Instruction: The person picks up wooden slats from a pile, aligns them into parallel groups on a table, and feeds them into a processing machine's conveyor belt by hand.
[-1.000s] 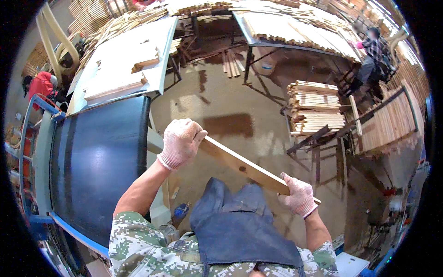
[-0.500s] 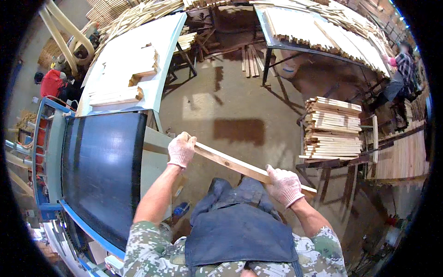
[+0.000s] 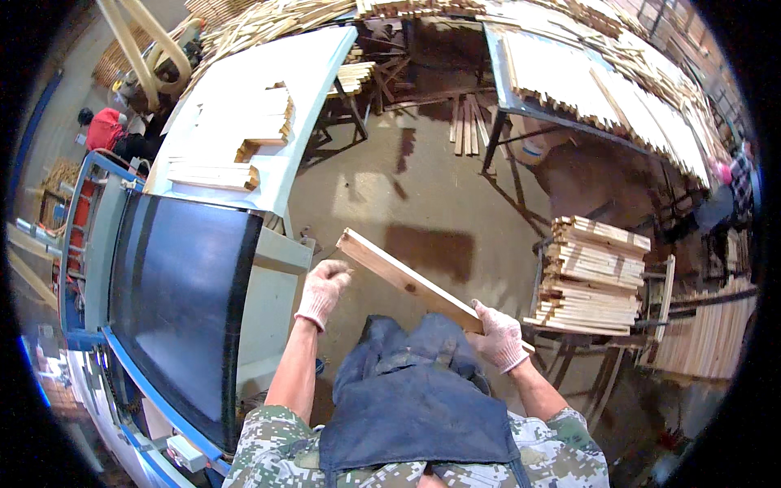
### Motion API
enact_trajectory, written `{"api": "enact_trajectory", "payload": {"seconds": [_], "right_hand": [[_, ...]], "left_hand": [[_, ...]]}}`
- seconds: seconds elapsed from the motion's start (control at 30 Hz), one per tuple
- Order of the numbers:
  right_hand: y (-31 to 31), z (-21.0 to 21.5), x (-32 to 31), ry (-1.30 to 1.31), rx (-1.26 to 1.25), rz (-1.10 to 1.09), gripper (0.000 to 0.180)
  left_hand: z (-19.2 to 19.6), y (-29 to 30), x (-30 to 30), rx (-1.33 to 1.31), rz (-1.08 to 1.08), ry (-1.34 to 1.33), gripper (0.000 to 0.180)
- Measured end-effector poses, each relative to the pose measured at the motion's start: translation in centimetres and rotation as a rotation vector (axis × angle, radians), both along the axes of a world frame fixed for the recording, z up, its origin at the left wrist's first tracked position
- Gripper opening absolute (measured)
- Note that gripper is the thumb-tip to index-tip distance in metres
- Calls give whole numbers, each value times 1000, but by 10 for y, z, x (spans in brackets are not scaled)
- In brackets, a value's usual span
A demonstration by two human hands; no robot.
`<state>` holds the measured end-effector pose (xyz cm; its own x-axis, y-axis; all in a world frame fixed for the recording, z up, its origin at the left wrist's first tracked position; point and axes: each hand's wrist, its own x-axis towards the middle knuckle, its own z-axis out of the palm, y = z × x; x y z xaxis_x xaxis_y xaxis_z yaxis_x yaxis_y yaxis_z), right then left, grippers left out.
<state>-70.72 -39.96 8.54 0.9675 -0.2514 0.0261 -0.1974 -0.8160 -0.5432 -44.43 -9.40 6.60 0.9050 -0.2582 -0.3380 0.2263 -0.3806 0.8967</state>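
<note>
A long wooden strip with a dark knot slants across in front of my apron. My right hand, in a pale knit glove, grips it near its lower right end, thumb on top. My left hand, gloved the same way, is off the strip, just below its far left end. Its fingers are loosely bent, apart from the wood, and nothing shows in them.
At my left runs a machine's dark belt, and beyond it a light table with wooden pieces. On the right is a stack of wooden strips. Another table bears many strips. A co-worker is at the far right.
My left hand has let go of the strip's far end and dropped slightly below it. The strip has tilted up more steeply, still in my right hand. The view has shifted a little.
</note>
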Motion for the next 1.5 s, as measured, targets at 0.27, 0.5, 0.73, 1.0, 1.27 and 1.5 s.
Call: {"api": "enact_trajectory", "payload": {"seconds": [0.27, 0.5, 0.73, 1.0, 1.27, 1.5], "right_hand": [[11, -3, 69, 14, 235, 170, 65], [88, 120, 206, -207, 910, 224, 40], [152, 147, 265, -96, 864, 302, 35], [187, 160, 294, 134, 537, 334, 36], [204, 133, 286, 91, 813, 247, 42], [202, 99, 272, -322, 304, 383, 40]], "left_hand": [[92, -31, -18, -576, 24, 204, 31], [112, 1, -8, -373, -37, -41, 30], [102, 42, 14, -406, -65, -115, 36], [63, 69, 32, -309, -43, -283, 21], [86, 73, 27, -526, -63, -123, 29], [63, 68, 14, -415, -47, -112, 26]]}}
